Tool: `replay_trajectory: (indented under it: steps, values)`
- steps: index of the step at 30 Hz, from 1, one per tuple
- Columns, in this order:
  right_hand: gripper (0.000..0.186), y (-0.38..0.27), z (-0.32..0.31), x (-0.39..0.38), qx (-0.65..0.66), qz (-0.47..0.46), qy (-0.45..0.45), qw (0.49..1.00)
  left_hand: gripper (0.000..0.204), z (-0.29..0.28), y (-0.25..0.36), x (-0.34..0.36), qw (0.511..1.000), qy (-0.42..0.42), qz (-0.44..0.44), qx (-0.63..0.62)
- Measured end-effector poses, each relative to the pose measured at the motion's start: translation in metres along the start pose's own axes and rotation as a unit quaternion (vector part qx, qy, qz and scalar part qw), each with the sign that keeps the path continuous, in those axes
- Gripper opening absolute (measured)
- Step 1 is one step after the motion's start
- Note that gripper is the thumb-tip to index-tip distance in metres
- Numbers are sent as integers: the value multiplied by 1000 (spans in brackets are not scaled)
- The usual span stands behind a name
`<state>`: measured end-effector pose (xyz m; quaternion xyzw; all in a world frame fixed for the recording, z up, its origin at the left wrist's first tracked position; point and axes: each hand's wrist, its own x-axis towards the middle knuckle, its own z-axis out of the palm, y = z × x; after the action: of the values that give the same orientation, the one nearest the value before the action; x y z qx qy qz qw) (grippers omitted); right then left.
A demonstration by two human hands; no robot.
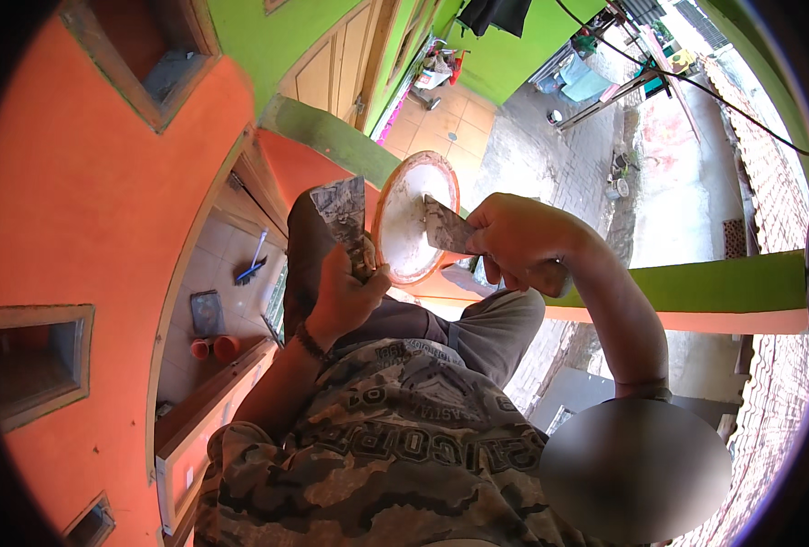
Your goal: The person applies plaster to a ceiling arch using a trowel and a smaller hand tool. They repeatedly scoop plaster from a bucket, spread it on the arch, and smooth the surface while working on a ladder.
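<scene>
left hand point(345, 294): fingers closed on the lower end of a broad grey metal scraper blade with dark stains point(341, 208). this blade stands nearly upright in view, its wide straight edge at the top and its long axis running from the hand toward the upper edge. the thumb side of the hand lies at the lower left rim of a round white-faced disc with an orange-brown edge point(402, 219); whether it also grips the disc cannot be told.

right hand point(525, 239): clamped on a stained grey metal putty knife point(448, 226). its blade points left and slightly up; the long axis slopes down to the right, through the hand, to the handle end below the fingers. the blade's front edge lies over the middle of the disc's white face, apparently in contact.

disc: located between the two hands, directly right of the scraper blade. it appears as an oval, long axis near vertical, top leaning slightly right. the white face carries brownish smears near the rim. a green-topped orange low wall point(331, 137) lies behind it.
</scene>
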<state>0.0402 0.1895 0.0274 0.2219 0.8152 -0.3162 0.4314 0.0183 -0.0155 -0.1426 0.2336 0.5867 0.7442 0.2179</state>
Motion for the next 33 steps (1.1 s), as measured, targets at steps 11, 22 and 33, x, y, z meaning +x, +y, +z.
replay_trajectory:
  steps: [11, 22, 33]
  values:
    - [19, -12, 9, 2, 71, -42, -56, 995, 17, -8, 2, 6, 1000, -1, 0, 30]
    - [18, 0, -21, -19, -35, -72, -10, 997, 22, -5, 19, 0, 1000, 8, -27, -13]
    - [16, -42, 5, 1, -179, -103, 12, 978, 23, -22, 21, 11, 998, -62, -3, 31]
